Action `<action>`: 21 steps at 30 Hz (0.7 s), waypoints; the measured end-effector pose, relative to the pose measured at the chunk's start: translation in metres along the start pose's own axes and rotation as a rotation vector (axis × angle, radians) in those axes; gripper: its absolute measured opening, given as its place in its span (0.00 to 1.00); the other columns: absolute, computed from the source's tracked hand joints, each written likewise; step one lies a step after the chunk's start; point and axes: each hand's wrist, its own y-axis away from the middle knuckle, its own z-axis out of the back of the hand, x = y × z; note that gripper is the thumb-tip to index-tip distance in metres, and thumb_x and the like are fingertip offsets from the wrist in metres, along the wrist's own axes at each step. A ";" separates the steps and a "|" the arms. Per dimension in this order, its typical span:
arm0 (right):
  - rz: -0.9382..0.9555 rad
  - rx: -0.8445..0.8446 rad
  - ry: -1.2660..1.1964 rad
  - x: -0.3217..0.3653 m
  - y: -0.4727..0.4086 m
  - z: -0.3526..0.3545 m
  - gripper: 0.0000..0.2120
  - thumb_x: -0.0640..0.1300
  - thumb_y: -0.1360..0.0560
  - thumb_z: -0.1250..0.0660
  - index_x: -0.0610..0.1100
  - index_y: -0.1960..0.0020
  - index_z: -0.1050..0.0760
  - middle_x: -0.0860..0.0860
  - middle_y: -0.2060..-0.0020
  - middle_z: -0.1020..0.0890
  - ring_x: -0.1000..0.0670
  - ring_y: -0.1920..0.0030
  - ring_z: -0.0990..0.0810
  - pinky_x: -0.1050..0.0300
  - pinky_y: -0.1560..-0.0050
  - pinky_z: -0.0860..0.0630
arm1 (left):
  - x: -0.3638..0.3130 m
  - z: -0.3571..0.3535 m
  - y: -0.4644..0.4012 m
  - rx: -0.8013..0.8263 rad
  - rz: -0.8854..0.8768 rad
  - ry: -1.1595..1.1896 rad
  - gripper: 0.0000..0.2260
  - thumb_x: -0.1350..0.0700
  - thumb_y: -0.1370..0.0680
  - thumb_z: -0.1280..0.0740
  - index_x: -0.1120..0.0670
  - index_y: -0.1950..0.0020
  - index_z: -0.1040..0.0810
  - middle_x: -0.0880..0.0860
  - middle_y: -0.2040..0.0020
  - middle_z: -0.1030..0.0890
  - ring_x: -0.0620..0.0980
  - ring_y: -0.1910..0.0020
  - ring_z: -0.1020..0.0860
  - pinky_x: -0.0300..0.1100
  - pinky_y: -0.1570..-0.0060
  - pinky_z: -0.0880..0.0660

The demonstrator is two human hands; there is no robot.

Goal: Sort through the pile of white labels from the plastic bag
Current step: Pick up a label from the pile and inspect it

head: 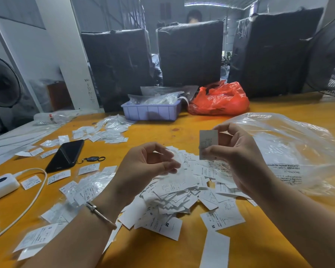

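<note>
From the head camera, the right hand (238, 157) pinches one white label (208, 144) between thumb and fingers, held above the pile of white labels (182, 190). The label stands upright, long axis vertical, its face turned toward the camera. The left hand (143, 169) hovers over the pile, its grip released, fingers loosely curled on nothing. The clear plastic bag (290, 151) lies on the orange tabletop (259, 238), right of the pile.

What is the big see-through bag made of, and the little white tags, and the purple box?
Bag: thin clear plastic, shiny and crinkled. Tags: probably matte paper or woven fabric, flat with printed letters. Purple box: likely hard plastic, smooth with moulded ribs.
</note>
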 end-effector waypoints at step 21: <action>0.710 0.018 0.510 0.011 0.018 -0.016 0.10 0.30 0.24 0.35 0.38 0.47 0.18 0.49 0.54 0.18 0.55 0.53 0.19 0.62 0.56 0.20 | 0.000 -0.007 0.005 0.083 -0.200 -0.110 0.12 0.63 0.32 0.23 0.63 0.52 0.20 0.54 0.58 0.14 0.51 0.56 0.14 0.39 0.52 0.19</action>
